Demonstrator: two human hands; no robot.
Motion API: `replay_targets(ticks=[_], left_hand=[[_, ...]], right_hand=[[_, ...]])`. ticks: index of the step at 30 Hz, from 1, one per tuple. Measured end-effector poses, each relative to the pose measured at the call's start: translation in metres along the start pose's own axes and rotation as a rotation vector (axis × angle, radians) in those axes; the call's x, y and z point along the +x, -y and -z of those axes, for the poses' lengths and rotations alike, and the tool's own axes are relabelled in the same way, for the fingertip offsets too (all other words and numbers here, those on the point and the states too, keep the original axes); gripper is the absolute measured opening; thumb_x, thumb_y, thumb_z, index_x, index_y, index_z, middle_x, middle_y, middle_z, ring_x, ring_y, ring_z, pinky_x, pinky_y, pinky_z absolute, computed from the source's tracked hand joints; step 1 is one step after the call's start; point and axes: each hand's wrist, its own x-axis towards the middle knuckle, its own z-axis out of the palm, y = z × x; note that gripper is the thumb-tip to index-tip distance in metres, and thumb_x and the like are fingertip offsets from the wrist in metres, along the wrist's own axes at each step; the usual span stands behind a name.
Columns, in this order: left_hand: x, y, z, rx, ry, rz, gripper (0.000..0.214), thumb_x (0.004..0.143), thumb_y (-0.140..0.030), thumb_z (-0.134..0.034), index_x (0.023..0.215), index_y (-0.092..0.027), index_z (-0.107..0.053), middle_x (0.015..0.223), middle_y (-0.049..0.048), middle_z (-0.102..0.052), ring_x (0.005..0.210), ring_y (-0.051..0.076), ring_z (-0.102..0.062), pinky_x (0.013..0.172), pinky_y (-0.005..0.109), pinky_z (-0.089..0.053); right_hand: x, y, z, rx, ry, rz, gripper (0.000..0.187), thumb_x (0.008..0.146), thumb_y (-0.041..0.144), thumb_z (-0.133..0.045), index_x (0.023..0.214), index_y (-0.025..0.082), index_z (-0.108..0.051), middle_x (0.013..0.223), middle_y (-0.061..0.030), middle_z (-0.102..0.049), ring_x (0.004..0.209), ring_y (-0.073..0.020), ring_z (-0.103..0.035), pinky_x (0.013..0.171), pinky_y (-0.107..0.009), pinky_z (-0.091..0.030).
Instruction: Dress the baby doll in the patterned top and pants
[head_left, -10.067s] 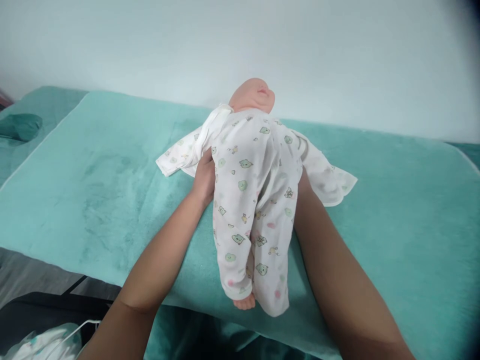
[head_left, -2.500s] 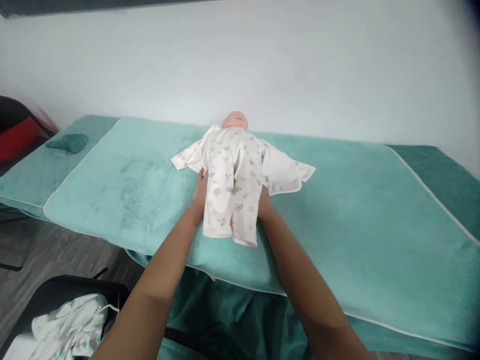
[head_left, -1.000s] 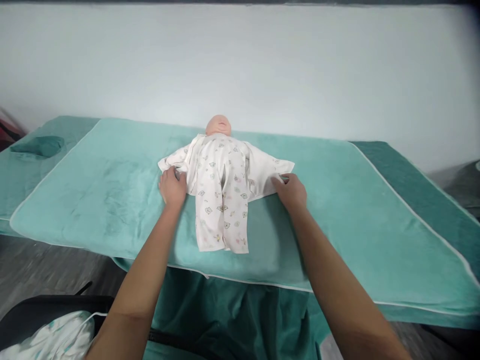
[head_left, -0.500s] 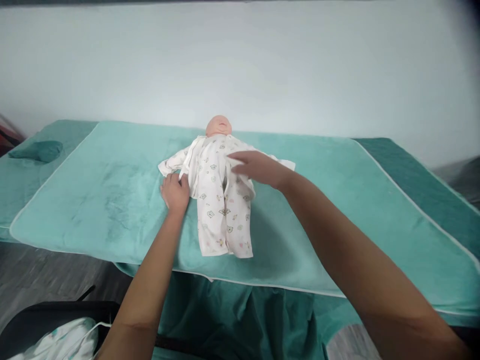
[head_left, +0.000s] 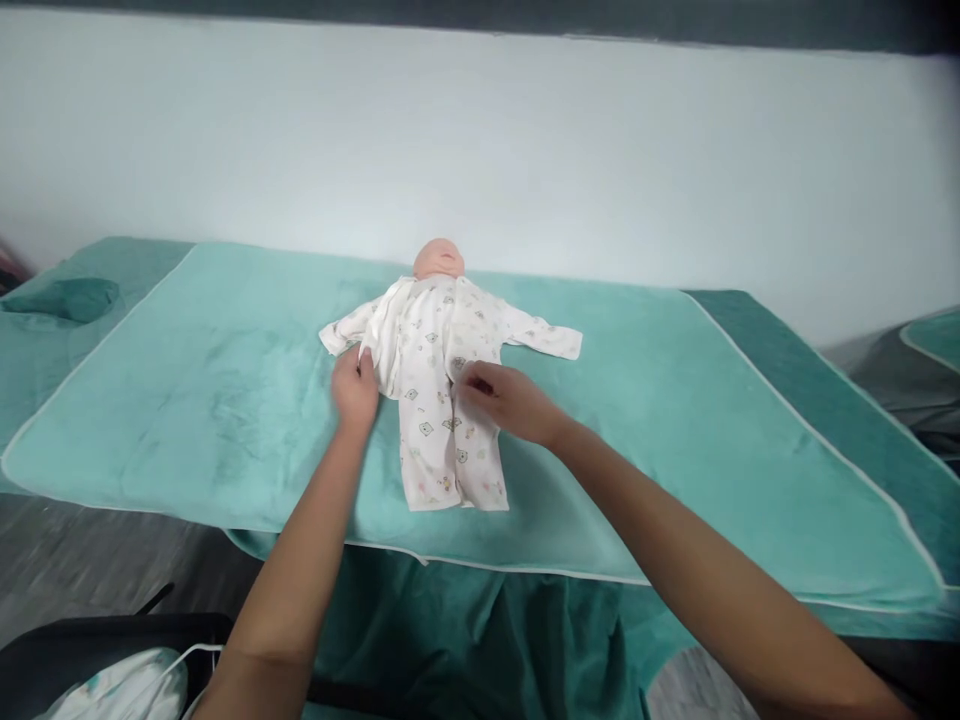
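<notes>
A baby doll (head_left: pixel 439 258) lies on its back, its head toward the wall. It wears a white printed baby top (head_left: pixel 480 315) with long sleeves spread to both sides, and white printed trousers (head_left: pixel 431 450). At the top's left side edge, my left hand (head_left: pixel 355 392) is closed, with thumb and fingers pinching the cloth. My right hand (head_left: pixel 510 400) lies over the lower front of the top, its thumb and fingers curled together at the fabric. Part of the top and trousers is hidden beneath it.
A light green cover (head_left: pixel 247 400) with white piping lies over the bed. At the far left rests a small green pillow (head_left: pixel 64 300). A pale wall (head_left: pixel 480 150) rises behind. At lower left stands a black chair (head_left: pixel 67 635) with white printed cloth (head_left: pixel 124 690) on it.
My right hand has come down and toward me from above the doll's chest, and its fingers have closed at the top's lower front. My left hand stays at the side edge.
</notes>
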Motion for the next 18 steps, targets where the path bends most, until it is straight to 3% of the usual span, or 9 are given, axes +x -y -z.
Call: replay_targets(ticks=[4, 7, 10, 12, 14, 15, 16, 18], left_hand=[[0.005, -0.039, 0.009, -0.253, 0.053, -0.151, 0.041, 0.106, -0.04, -0.038, 0.119, -0.019, -0.071, 0.115, 0.0072, -0.076, 0.109, 0.022, -0.068, 0.096, 0.032, -0.051], [0.002, -0.081, 0.005, -0.213, 0.063, -0.348, 0.039, 0.106, -0.034, -0.04, 0.128, -0.022, -0.07, 0.112, 0.0078, -0.076, 0.107, 0.021, -0.069, 0.095, 0.032, -0.051], [-0.009, -0.11, -0.007, 0.002, 0.339, -0.535, 0.037, 0.103, -0.024, -0.043, 0.127, -0.022, -0.071, 0.095, 0.0073, -0.075, 0.092, 0.022, -0.07, 0.082, 0.033, -0.051], [-0.015, -0.116, -0.011, 0.068, 0.578, -0.63, 0.033, 0.101, -0.023, -0.045, 0.118, -0.022, -0.074, 0.09, 0.0062, -0.075, 0.086, 0.021, -0.07, 0.079, 0.033, -0.051], [-0.01, -0.115, -0.01, -0.018, 0.752, -0.624, 0.029, 0.102, -0.027, -0.049, 0.114, -0.026, -0.075, 0.093, 0.0034, -0.077, 0.086, 0.019, -0.07, 0.078, 0.031, -0.052], [-0.003, -0.113, -0.008, -0.104, 0.781, -0.566, 0.028, 0.103, -0.03, -0.05, 0.114, -0.028, -0.075, 0.095, 0.0017, -0.078, 0.086, 0.018, -0.07, 0.078, 0.03, -0.052], [0.008, -0.112, -0.007, -0.195, 0.756, -0.478, 0.027, 0.103, -0.033, -0.05, 0.115, -0.029, -0.075, 0.096, 0.0006, -0.078, 0.084, 0.016, -0.069, 0.077, 0.029, -0.052], [0.038, -0.11, -0.01, -0.318, 0.561, -0.27, 0.028, 0.104, -0.036, -0.05, 0.114, -0.026, -0.074, 0.093, 0.0014, -0.076, 0.08, 0.015, -0.066, 0.075, 0.029, -0.051]], right_hand=[[0.001, -0.006, -0.001, 0.122, -0.042, 0.001, 0.036, 0.095, 0.049, -0.054, 0.071, 0.023, -0.055, 0.07, 0.002, -0.055, 0.068, -0.015, -0.046, 0.063, -0.03, -0.035], [0.024, -0.014, 0.008, 0.251, -0.27, -0.049, 0.032, 0.094, 0.047, -0.054, 0.073, 0.023, -0.057, 0.073, 0.0011, -0.059, 0.071, -0.016, -0.051, 0.068, -0.03, -0.04], [0.069, -0.02, 0.019, 0.19, -0.541, -0.006, 0.016, 0.09, 0.036, -0.056, 0.081, 0.023, -0.059, 0.085, -0.0015, -0.065, 0.081, -0.0184, -0.057, 0.08, -0.033, -0.044], [0.105, -0.022, 0.026, 0.081, -0.594, 0.005, 0.012, 0.09, 0.033, -0.056, 0.084, 0.024, -0.056, 0.091, -0.0036, -0.066, 0.083, -0.0198, -0.057, 0.084, -0.035, -0.043], [0.137, -0.023, 0.029, -0.015, -0.517, -0.065, 0.02, 0.092, 0.04, -0.058, 0.082, 0.024, -0.052, 0.089, -0.005, -0.065, 0.08, -0.0215, -0.055, 0.083, -0.037, -0.043], [0.15, -0.024, 0.029, -0.047, -0.459, -0.125, 0.026, 0.092, 0.046, -0.059, 0.08, 0.025, -0.05, 0.085, -0.0053, -0.063, 0.078, -0.0223, -0.054, 0.082, -0.038, -0.042], [0.16, -0.024, 0.028, -0.064, -0.411, -0.182, 0.032, 0.091, 0.051, -0.062, 0.078, 0.025, -0.049, 0.081, -0.0052, -0.061, 0.077, -0.0232, -0.053, 0.081, -0.039, -0.042], [0.171, -0.027, 0.025, -0.055, -0.377, -0.243, 0.037, 0.087, 0.055, -0.067, 0.076, 0.026, -0.046, 0.075, -0.0046, -0.057, 0.076, -0.0243, -0.052, 0.078, -0.038, -0.041]])
